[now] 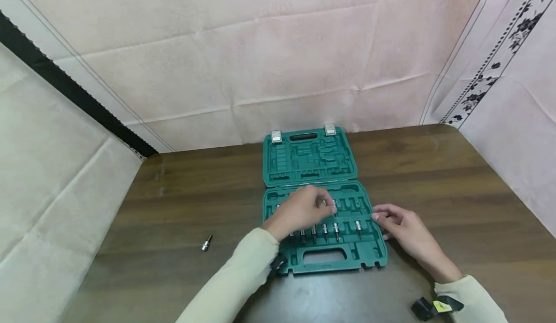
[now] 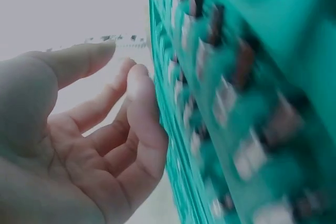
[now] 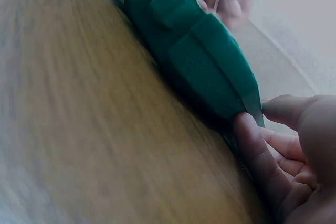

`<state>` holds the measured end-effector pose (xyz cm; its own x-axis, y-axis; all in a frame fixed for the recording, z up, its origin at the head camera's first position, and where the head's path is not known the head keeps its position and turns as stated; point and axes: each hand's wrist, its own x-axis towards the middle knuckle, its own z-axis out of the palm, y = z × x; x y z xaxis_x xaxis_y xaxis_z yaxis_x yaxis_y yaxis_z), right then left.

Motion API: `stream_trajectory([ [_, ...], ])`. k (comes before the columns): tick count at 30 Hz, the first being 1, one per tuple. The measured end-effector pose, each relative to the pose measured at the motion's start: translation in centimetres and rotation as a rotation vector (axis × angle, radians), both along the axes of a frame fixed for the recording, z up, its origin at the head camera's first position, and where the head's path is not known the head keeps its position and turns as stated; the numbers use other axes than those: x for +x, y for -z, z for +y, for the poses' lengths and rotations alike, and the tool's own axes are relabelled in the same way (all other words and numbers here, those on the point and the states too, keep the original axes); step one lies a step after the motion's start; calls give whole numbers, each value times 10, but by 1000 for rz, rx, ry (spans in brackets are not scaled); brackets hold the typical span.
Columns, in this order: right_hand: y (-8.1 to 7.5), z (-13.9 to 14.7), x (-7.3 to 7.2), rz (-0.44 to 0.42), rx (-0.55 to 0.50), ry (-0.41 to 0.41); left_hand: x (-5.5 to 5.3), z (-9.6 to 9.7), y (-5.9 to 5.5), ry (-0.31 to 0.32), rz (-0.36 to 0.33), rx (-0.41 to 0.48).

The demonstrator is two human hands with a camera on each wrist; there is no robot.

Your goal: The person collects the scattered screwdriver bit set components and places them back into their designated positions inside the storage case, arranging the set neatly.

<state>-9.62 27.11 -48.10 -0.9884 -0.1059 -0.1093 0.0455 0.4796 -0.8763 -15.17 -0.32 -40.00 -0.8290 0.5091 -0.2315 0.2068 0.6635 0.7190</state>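
Observation:
A green plastic tool case lies unfolded on the table, its lid tipped back toward the wall. Several bit sockets with silver bases and dark tips stand in a row in its lower half. Over the upper slots hovers my left hand, fingers bent and thumb apart; the left wrist view shows nothing between them. My right hand holds the right edge of the case, thumb at the rim and a finger against the side wall. Away to the left, one loose bit socket lies on the wood.
The brown wooden table ends at a pale cloth-covered wall just behind the lid. Two silver latches stick up from the lid's far edge. Dark wrist cameras are strapped over the pale sleeves.

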Motion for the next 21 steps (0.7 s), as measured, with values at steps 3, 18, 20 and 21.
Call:
stream_trajectory([
  [3,1,0,1,-8,4,5,4,-23,0,-31,52,29],
  [18,1,-2,0,-5,1,9,40,-115,-5,-268,214,-38],
  [20,1,-1,1,-6,7,10,49,-126,-3,-311,227,-73],
  [21,1,-1,1,-7,9,11,53,-131,-2,-328,235,-96],
])
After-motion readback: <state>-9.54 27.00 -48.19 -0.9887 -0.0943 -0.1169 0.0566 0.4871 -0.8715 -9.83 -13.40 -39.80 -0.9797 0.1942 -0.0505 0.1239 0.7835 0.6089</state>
